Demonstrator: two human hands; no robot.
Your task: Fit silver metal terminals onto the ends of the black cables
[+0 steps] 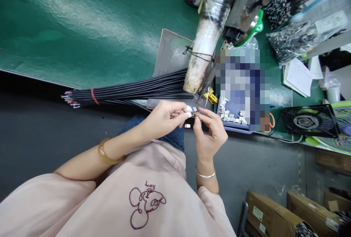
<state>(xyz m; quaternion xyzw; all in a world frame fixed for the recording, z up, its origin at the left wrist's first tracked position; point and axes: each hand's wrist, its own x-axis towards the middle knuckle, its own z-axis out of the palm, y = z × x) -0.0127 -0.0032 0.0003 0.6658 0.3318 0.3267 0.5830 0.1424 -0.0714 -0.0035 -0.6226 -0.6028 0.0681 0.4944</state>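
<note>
Metal connector piece (194,110), tiny & silvery, sits at frame centre, pinched betw. both hands just below the table edge. Left hand (164,116) comes in from lower left, thumb & forefinger closed on the piece; amber bangle (105,153) on that wrist. Right hand (210,131) rises from below, fingertips also closed on it from the right; silver bracelet (205,174) on wrist. Just above, a bundle of black wires (131,91) w/ a red band lies across the green table (82,29), ends fanned at left. Tray of small white parts (229,114) just right of the hands. Black fan (309,120) at right, well apart. Cardboard boxes (274,215) lower right.
</note>
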